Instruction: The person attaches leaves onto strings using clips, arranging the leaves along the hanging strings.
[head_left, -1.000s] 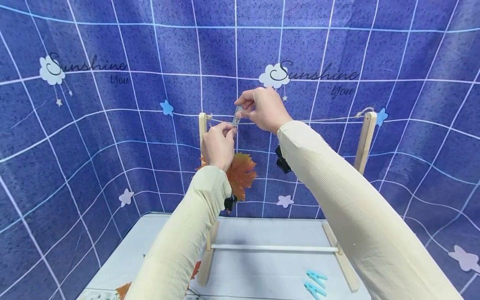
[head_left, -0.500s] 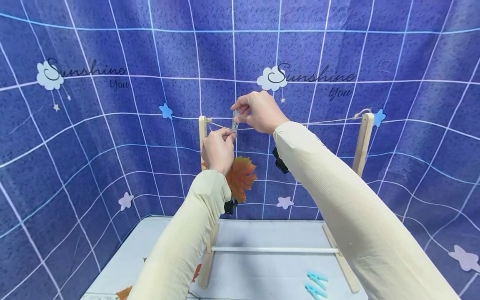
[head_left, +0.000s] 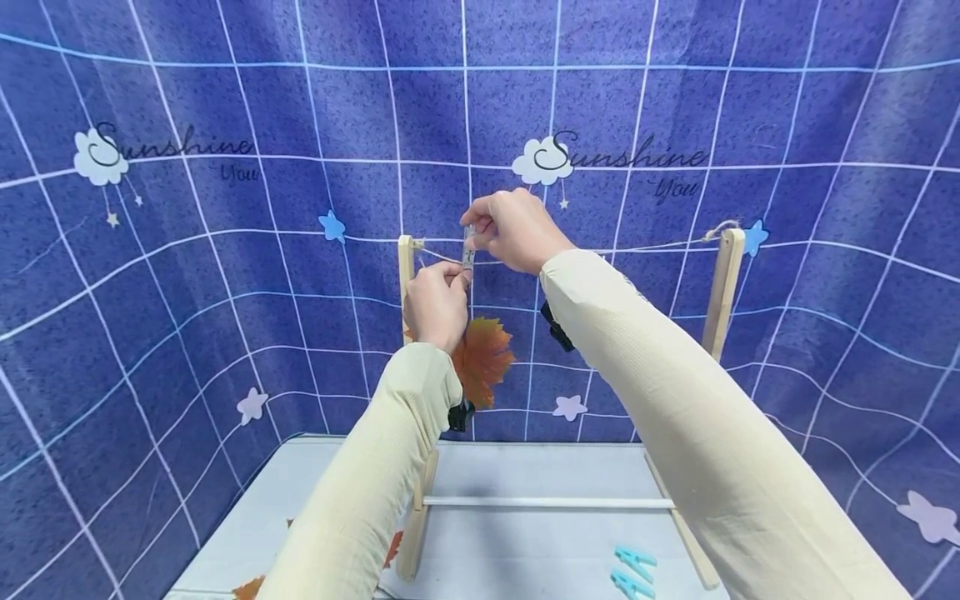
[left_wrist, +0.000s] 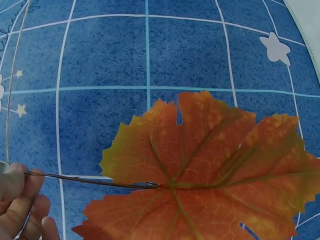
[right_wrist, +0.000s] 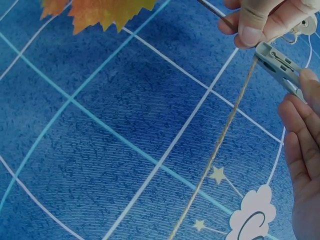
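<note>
My left hand [head_left: 437,304] pinches the thin dark stem [left_wrist: 95,181] of an orange maple leaf [left_wrist: 210,165], which hangs below the fingers in the head view. Just above it, my right hand [head_left: 521,229] grips a pale grey-blue clothespin [right_wrist: 280,70] by its handle end, between thumb and fingers. The clothespin's tip sits at the twine [right_wrist: 220,135], right beside the left fingertips and the top of the stem. The twine dips where both hands meet. How far the clothespin's tips close round twine and stem is hidden by the left fingers.
The twine runs between two wooden posts [head_left: 723,292] of a stand, joined low down by a white rod [head_left: 547,502]. Light blue clothespins [head_left: 633,562] lie on the white table [head_left: 525,550] at right. More leaves [head_left: 247,587] lie at left, partly behind the left sleeve.
Both hands have come down slightly with the clothespin and the leaf. The twine between the posts sags more near the hands than before. The view has tilted a little.
</note>
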